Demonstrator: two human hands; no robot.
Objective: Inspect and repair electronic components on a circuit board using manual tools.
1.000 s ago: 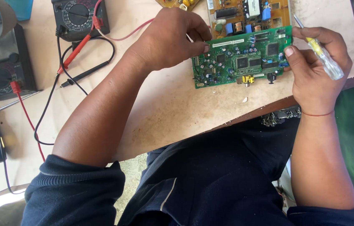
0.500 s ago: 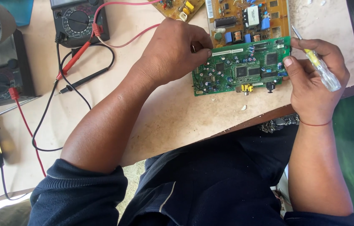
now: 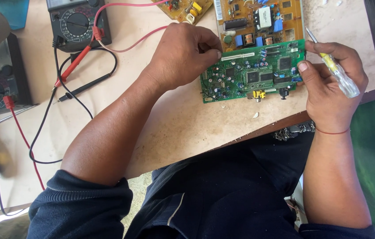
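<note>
Left hand (image 3: pixel 183 55) pinches the green circuit board (image 3: pixel 254 73) steady by its edge, while the right hand (image 3: pixel 329 84) braces the far end, grip closed on a screwdriver (image 3: pixel 336 73).

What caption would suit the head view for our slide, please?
Both hands grip a green circuit board on the workbench, the right hand also holding a screwdriver.

One view only, from a head-worn camera, aimed steeply down over the wearer's own chest and lap. Close range: both forearms fill the middle, the left hand (image 3: pixel 183 55) and right hand (image 3: pixel 329 84) meeting at a green rectangular circuit board (image 3: pixel 251 73) near the top. Pale beige counter (image 3: pixel 183 128) running across the upper frame, its near edge slanting up to the right. Dark analogue multimeter (image 3: pixel 74 22) cut off by the top edge. No second view for overlap.
</note>
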